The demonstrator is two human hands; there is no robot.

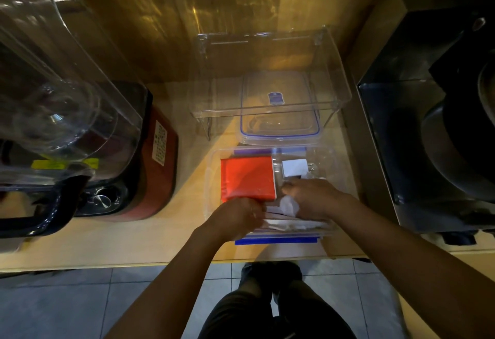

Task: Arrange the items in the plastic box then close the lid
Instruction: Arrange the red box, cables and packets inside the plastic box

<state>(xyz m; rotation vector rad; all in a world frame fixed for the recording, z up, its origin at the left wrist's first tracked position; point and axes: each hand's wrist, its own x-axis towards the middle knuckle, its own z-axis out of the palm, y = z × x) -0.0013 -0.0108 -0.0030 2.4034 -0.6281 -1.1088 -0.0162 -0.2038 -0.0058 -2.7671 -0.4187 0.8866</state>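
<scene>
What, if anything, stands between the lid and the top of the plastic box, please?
Both hands do: the left hand and right hand reach into the plastic box. The lid lies behind it, partly under a clear stand.

Dim, warm yellow light with glare on the wooden backboard (pixel 187 17), dark corners, wide-angle bending and soft blur.

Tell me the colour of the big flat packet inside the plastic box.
Bright orange-red packet, seen in the head view.

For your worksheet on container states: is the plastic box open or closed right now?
Open. The plastic box has no lid on; its lid lies behind it on the counter, and both hands reach inside.
</scene>
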